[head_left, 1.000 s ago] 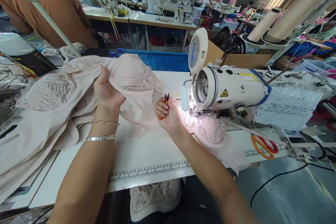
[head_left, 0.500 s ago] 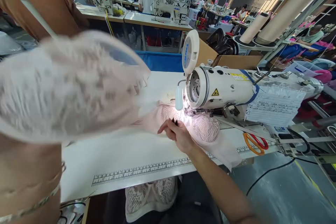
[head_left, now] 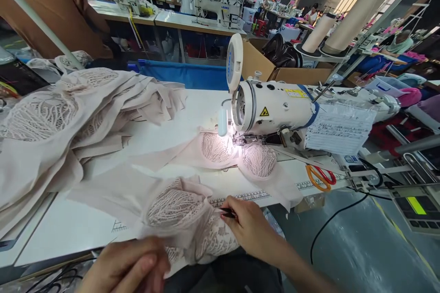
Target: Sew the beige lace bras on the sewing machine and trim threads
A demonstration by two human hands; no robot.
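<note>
- Pale pink lace makes up the nearest garment (head_left: 175,206), lying in front of the sewing machine (head_left: 275,105) and reaching over the near edge of the white desk (head_left: 62,238), probably drawn close so both hands can work on it.
- Right hand (head_left: 249,226), in front of the sewing machine: thumb and forefinger are pinched together, the grip closed on a small black-tipped tool (head_left: 227,213) at the garment's edge, seemingly for precise control.
- Left hand (head_left: 130,265), further left and nearer the wearer than the sewing machine: fingers curled and blurred beside the lace; I cannot tell whether its grip has hold of anything.
- Another garment (head_left: 218,149) lies beneath the sewing machine's head, its join between the cups near the needle area, likely for alignment.
- Similar pieces form a pile (head_left: 44,116) left of the sewing machine, apparently within easy reach.
- Writing: a handwritten sheet (head_left: 340,128) on the sewing machine's arm faces the wearer, too small to read; nearby is a yellow triangular warning label (head_left: 264,111).
- "JUKI" is legible on a background machine (head_left: 220,9) behind the sewing machine.
</note>
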